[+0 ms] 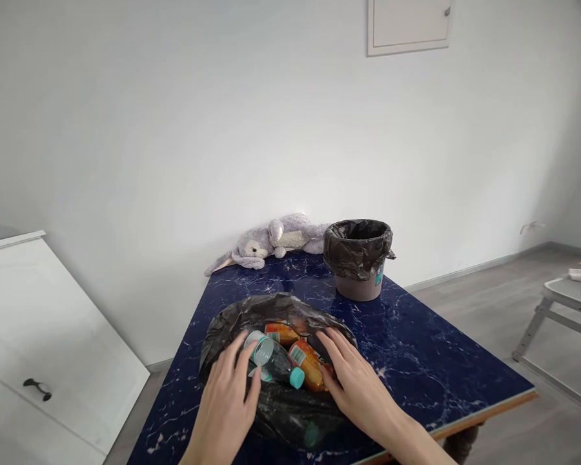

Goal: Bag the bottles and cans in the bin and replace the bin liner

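Note:
A black plastic bag (pixel 252 316) lies open on the dark blue marbled table (pixel 416 361). Inside it I see a clear bottle with a teal cap (pixel 277 363) and two orange bottles (pixel 306 363). My left hand (pixel 225 403) rests on the bag's left side, fingers together and curved over the plastic beside the clear bottle. My right hand (pixel 356 384) lies flat on the bag's right side, fingers stretched out and touching the orange bottle's edge.
A small bin lined with a black bag (pixel 359 258) stands at the table's far end. A grey plush toy (pixel 271 242) lies against the wall behind it. A white cabinet (pixel 39 349) stands left; a white stand (pixel 561 303) sits on the floor right.

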The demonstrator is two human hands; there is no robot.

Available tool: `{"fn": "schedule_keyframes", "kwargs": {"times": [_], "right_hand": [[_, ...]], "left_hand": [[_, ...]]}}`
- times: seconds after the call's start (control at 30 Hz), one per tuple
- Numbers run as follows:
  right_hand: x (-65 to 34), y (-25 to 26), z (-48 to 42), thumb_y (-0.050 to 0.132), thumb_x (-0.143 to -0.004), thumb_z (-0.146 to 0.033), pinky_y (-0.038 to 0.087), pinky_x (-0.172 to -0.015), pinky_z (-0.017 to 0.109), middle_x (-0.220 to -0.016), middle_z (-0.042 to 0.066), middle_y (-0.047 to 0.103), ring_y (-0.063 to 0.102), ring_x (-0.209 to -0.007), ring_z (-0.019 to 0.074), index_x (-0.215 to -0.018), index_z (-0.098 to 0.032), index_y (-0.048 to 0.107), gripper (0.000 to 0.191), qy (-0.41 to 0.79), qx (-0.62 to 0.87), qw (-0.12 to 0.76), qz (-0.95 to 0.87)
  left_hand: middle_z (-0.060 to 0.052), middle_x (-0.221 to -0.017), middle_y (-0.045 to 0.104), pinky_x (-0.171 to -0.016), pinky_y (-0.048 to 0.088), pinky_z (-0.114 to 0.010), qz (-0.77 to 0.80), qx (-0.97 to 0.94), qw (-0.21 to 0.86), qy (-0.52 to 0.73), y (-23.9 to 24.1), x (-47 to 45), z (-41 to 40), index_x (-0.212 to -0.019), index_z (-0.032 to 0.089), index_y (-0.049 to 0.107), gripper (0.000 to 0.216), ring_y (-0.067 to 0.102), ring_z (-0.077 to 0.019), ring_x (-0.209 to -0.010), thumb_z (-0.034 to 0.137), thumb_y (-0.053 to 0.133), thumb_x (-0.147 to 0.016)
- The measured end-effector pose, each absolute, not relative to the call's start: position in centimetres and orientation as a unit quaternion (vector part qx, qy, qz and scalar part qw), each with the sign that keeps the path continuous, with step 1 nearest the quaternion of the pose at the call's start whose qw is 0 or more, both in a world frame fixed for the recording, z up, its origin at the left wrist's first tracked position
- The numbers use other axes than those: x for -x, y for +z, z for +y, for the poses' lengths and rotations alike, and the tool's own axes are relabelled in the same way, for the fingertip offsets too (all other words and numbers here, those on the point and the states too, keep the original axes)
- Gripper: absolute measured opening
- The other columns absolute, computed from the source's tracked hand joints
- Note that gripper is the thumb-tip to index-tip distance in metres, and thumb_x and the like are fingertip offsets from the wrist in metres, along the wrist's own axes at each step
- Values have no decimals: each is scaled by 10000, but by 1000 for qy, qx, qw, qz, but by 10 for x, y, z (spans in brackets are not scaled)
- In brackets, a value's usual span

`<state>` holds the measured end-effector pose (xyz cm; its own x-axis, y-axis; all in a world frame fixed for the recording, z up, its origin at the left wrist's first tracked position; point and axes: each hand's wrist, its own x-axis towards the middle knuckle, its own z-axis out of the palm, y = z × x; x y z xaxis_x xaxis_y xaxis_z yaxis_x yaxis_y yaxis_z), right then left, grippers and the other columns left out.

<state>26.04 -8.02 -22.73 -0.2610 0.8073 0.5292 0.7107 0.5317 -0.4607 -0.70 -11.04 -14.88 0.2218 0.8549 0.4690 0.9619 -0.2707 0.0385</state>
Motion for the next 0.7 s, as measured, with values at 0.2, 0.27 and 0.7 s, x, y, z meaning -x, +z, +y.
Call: {"fn": "schedule_keyframes", "kwargs": {"times": [0.2,0.27,0.7], "right_hand": [[-268,-226,-77,437,-1101,-426,496,-1186,458,-1576,107,548,548,-1440,277,-1526,-253,489,461,203,453,394,-773],[-271,-227,-73,420,-1108,-432,483,-1193,447,-1530,98,585,581,-1401,257,-1484,-255,518,427,244,441,407,-762],[-278,-258,-73,356,-1117,-528,319,-1293,469,-1598,76,520,448,-1511,256,-1531,-284,506,504,357,418,431,-716]], "left_hand": [[-24,-1574,581,-1205,474,-531,-439,893,55,-77,-133,-23,-100,-1548,355,485,546,496,-308,-1493,187,519,-1030],[-40,-1581,573,-1221,443,-547,-428,903,26,-32,-129,-28,-87,-1542,327,486,650,467,-322,-1511,93,574,-942],[-143,-1329,742,-1174,427,-540,-455,882,-8,121,-127,-48,-42,-1227,219,724,571,638,-385,-1317,41,840,-696]]}}
